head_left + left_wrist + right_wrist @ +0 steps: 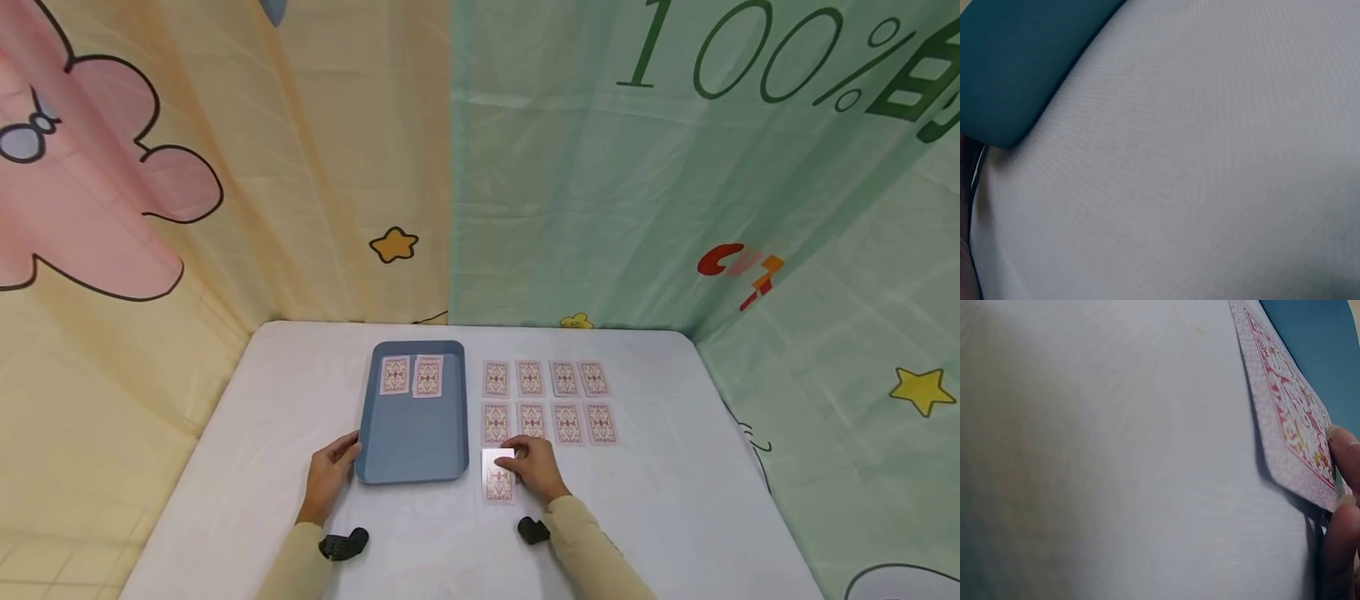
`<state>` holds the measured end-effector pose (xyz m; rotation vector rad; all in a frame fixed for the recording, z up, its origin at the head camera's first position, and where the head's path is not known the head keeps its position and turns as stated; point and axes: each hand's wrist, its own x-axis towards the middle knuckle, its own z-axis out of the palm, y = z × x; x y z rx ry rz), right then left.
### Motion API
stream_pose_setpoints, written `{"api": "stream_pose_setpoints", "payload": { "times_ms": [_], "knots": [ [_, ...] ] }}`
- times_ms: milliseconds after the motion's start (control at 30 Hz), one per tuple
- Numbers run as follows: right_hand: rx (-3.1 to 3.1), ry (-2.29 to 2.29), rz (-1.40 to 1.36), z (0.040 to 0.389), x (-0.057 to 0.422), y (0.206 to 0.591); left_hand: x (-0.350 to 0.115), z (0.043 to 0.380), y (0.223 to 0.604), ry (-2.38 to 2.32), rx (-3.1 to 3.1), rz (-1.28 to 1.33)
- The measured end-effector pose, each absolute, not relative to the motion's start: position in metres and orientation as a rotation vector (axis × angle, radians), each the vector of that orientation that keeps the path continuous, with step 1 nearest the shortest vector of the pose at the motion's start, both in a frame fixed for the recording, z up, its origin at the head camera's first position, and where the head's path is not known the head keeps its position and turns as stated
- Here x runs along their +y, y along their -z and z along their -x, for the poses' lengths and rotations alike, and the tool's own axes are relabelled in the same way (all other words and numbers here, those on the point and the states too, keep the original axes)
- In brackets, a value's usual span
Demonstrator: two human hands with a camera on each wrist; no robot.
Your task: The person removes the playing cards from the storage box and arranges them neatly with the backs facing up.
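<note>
A playing card [498,483] with a red patterned back is pinched between the thumb and fingers of my right hand [538,467], near its upper right edge. In the right wrist view the card [1291,400] is tilted, with part of it above the white cloth; a thumb and finger meet at its edge. My left hand [328,475] touches the left side of a blue-grey tray [412,458], near its front corner. Two cards, one of them the left card [394,375], lie face down at the tray's far end. Most of the left hand is hidden in the left wrist view.
Right of the tray, several face-down cards lie in two rows, the far row [530,378] and the near row [568,423]. White cloth covers the table [675,517]. Printed curtains [570,208] stand behind and at both sides. Both wrists carry black devices [345,545].
</note>
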<state>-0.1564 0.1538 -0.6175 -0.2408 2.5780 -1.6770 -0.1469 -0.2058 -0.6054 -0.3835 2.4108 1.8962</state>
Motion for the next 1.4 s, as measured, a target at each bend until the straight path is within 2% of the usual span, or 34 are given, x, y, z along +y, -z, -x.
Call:
{"api": "stream_pose_setpoints", "payload": {
  "times_ms": [833,1400],
  "knots": [
    [2.795,1.587,0.236,0.153,0.151,0.616,-0.206,0.148,0.606,-1.898,2.409,0.379],
    [2.741,1.594,0.262,0.172,0.133,0.59,-0.207,0.149,0.606,-1.915,2.392,0.378]
  ]
}}
